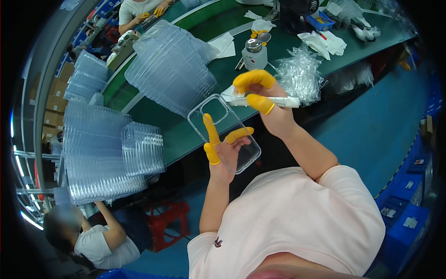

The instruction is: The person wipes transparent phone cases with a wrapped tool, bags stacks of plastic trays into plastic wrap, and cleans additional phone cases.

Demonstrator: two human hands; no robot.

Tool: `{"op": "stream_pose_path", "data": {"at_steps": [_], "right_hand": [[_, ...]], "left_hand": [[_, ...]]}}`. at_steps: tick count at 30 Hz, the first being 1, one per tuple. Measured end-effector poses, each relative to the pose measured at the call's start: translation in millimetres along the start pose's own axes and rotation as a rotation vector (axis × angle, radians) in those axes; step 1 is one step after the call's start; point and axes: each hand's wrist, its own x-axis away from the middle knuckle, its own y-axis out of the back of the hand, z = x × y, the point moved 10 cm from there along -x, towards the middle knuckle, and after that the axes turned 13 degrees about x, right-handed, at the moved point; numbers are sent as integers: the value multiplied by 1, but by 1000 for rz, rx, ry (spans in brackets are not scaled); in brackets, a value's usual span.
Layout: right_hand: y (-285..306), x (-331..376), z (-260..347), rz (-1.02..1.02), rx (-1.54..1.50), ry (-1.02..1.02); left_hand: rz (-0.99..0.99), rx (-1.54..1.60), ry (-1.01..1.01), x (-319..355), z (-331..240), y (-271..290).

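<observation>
My left hand [222, 149], with yellow finger cots, holds a clear phone case [222, 125] from below, tilted over the edge of the green table [153, 122]. Just above and to the right of it, my right hand [265, 100], also in yellow finger cots, grips a white rolled stick [283, 101] with a white cloth at its left end. The cloth end touches the top right edge of the case.
Tall stacks of clear plastic trays [169, 67] lie on the table, with more trays [104, 153] at the left. A metal-capped white bottle [255, 53], crumpled clear bags [299, 74] and white cloths [323, 43] sit behind my hands. Other people work at the lower left [95, 235] and top [139, 11].
</observation>
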Motion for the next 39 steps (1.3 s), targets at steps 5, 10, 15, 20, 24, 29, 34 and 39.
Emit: {"op": "stream_pose_path", "data": {"at_steps": [5, 10, 15, 20, 24, 29, 34, 39], "right_hand": [[-54, 9, 17, 154, 1131, 408], [-50, 11, 3, 94, 1057, 501], [-74, 28, -17, 830, 676, 105], [-69, 27, -9, 595, 836, 288], [-44, 32, -9, 614, 812, 163], [61, 12, 29, 156, 708, -14], [190, -28, -1, -330, 1684, -253], [175, -31, 71, -497, 1244, 371]], "left_hand": [[-190, -141, -60, -1, 1, 10], [-150, -176, -43, 3, 10, 4], [-116, 40, 25, 4, -13, -7], [-51, 168, 74, 2, -12, -14], [2, 125, -44, 12, -32, -3], [77, -32, -330, 18, -109, 19], [-193, -1968, -64, -23, -70, 25], [-269, -2048, -16, -11, -76, 60]]}}
